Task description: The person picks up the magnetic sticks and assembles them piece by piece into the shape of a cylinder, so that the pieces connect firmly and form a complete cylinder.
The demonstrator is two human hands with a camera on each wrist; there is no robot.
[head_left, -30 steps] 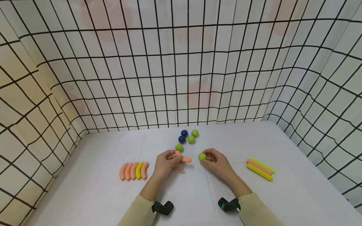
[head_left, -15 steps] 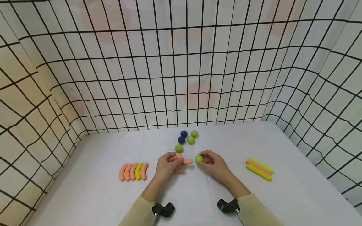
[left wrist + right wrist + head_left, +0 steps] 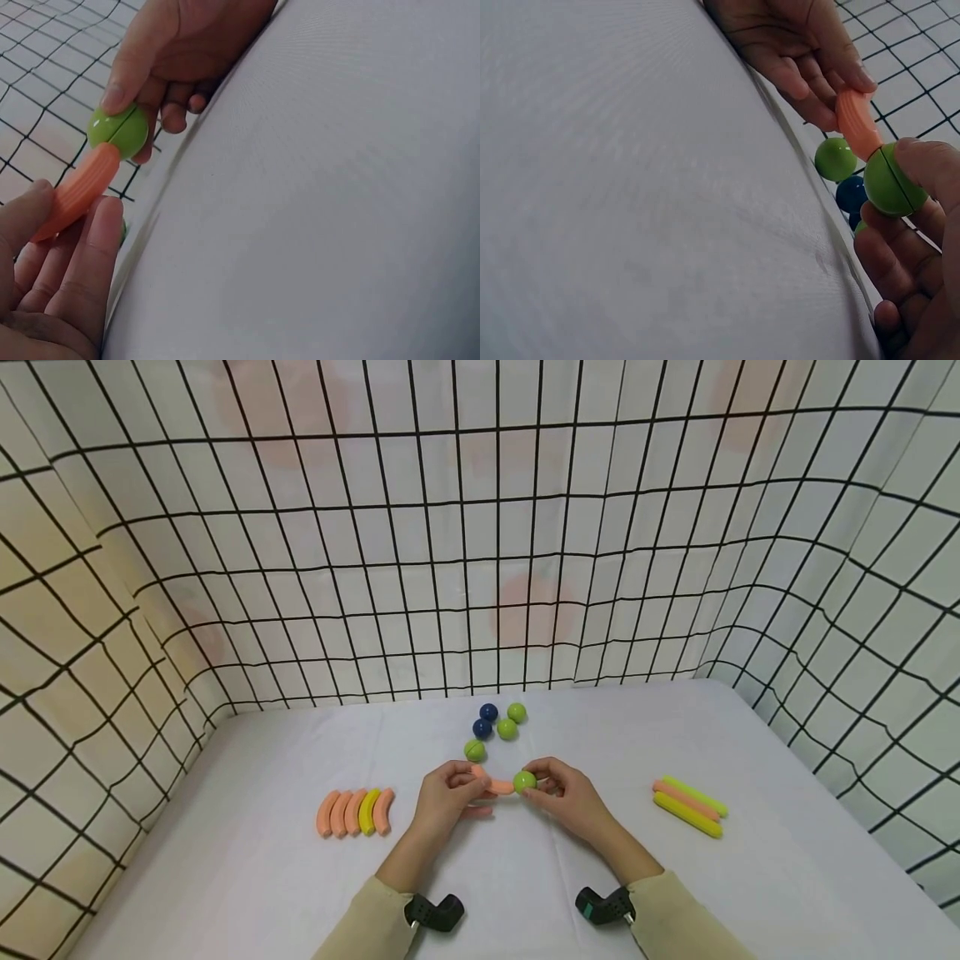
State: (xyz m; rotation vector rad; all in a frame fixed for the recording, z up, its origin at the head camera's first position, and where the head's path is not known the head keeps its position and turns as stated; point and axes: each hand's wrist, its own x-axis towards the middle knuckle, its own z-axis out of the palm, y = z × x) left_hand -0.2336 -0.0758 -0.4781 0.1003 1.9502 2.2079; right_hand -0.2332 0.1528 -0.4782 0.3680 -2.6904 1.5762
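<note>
In the head view my left hand [image 3: 438,797] pinches a curved orange stick [image 3: 501,787] between thumb and fingers, above the white tabletop. My right hand [image 3: 573,797] pinches a shiny green ball [image 3: 524,782] in its fingertips. The stick's free end touches the ball, as both wrist views show. From the left wrist, the stick [image 3: 79,187] looks ridged along its length, and the ball [image 3: 118,131] has a dark seam around it. The right wrist view shows the ball [image 3: 892,180] held between thumb and fingers, with the stick [image 3: 857,124] against its side.
Beyond the hands lie two dark blue balls [image 3: 482,728] and three green balls [image 3: 507,728]. Several curved orange sticks [image 3: 338,813] and a yellow one [image 3: 367,812] line up at left. Straight yellow and orange sticks [image 3: 687,814] lie at right. A black-lined grid [image 3: 480,560] surrounds the table.
My right hand has moved left with the green ball, and my left hand slightly right. The gap between the ball and the orange stick has closed; they now touch.
</note>
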